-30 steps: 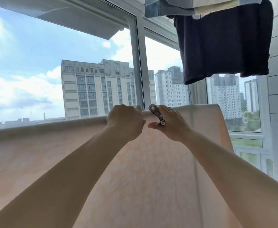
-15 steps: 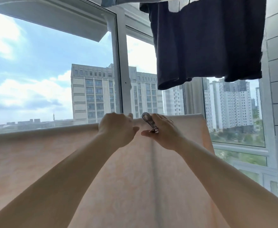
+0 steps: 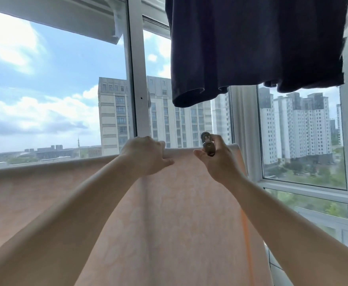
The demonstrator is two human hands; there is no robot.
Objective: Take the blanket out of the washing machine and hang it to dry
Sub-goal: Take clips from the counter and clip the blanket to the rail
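Peach blanket (image 3: 169, 213) is already hanging; left hand (image 3: 146, 156) is gripping its top edge, right hand (image 3: 217, 159) is pinching a clip (image 3: 207, 143), fastening likely remaining.

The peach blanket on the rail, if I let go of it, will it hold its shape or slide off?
The blanket is probably floppy: it drapes flat from its top fold. It may slip unless pinned; the right hand grips a clip and the left hand steadies the edge.

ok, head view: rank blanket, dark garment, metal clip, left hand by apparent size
1. blanket
2. dark garment, cut off at the top edge
3. left hand
4. metal clip, held in the right hand
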